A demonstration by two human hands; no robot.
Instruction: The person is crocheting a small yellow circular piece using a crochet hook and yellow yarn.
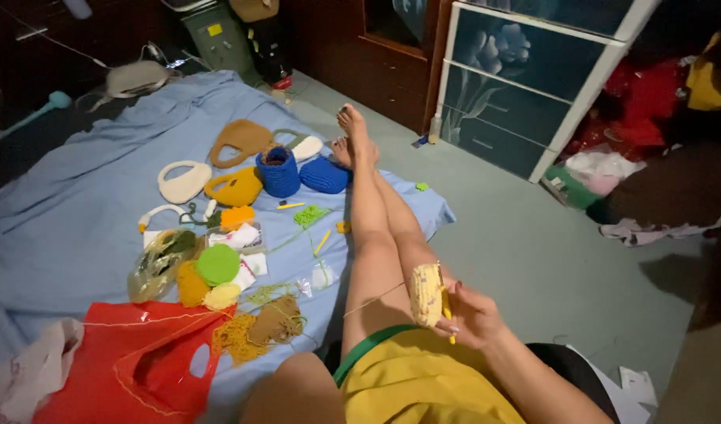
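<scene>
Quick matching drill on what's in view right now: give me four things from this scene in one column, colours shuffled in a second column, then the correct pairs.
Things:
1. crochet piece in the right hand
2. plastic bag at the near edge of the sheet
3. round crochet disc
4. small crochet basket

Colours:
A. blue
B. pale yellow
C. red
D. green

Pairs: 1-B, 2-C, 3-D, 4-A
</scene>
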